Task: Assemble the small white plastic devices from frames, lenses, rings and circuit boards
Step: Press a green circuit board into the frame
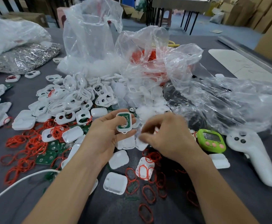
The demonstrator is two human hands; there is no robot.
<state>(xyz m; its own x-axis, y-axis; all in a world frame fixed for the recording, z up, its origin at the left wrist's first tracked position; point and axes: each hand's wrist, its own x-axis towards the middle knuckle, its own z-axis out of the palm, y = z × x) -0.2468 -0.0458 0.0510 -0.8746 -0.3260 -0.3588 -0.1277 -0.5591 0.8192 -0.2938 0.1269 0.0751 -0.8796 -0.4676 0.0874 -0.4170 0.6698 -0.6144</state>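
My left hand (107, 132) holds a white frame (124, 122) with a green circuit board seated inside it, board side up. My right hand (166, 138) hovers just right of it, blurred, fingers curled over white lens pieces (141, 143) on the table; whether it grips one I cannot tell. A heap of white frames (70, 97) lies behind my left hand. Red rings (30, 146) are scattered at the left and several more red rings (148, 191) lie near the front. Green circuit boards (48, 156) sit under my left wrist. White covers (115, 183) lie between my forearms.
Clear plastic bags (148, 62) of parts fill the back of the grey table (229, 199). A green timer (212, 140) and a white handheld controller (255, 154) lie at the right. A white cable (15, 183) crosses the front left. A bag of silver metal clips (25, 59) sits far left.
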